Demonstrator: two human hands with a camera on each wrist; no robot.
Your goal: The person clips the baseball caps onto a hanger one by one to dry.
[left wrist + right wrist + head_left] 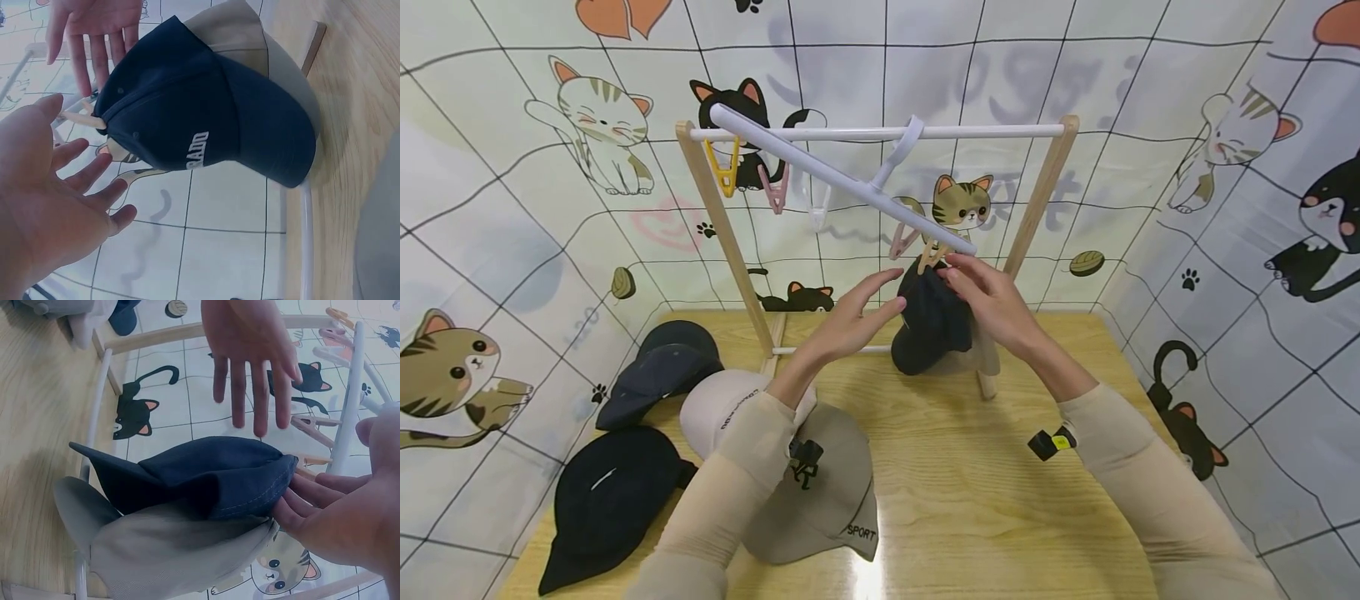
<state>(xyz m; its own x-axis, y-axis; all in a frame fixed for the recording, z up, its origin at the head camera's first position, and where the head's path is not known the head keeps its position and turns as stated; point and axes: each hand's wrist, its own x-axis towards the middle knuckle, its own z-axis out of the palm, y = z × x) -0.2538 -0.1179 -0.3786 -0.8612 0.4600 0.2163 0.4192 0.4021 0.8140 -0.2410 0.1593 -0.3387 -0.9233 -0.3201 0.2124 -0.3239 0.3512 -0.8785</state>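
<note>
A navy cap [928,321] with white lettering hangs from a cream clip [931,254] at the low right end of a tilted pale clip hanger [842,179]. Behind it hangs a beige cap [181,550], mostly covered by the navy one in the head view. My left hand [857,321] is held beside the navy cap's left side, fingers extended and nothing in its grasp. On the other side, the straight fingers of my right hand [996,304] touch the cap's edge just below the clip, with the thumb apart from it in the right wrist view.
The hanger hooks over the white rod of a wooden rack [1037,196]. Yellow [722,171] and pink [773,187] clips hang bare on its raised side. At the table's left lie a navy cap [662,367], a black cap [613,500], a whitish cap [715,404] and a taupe cap [831,492].
</note>
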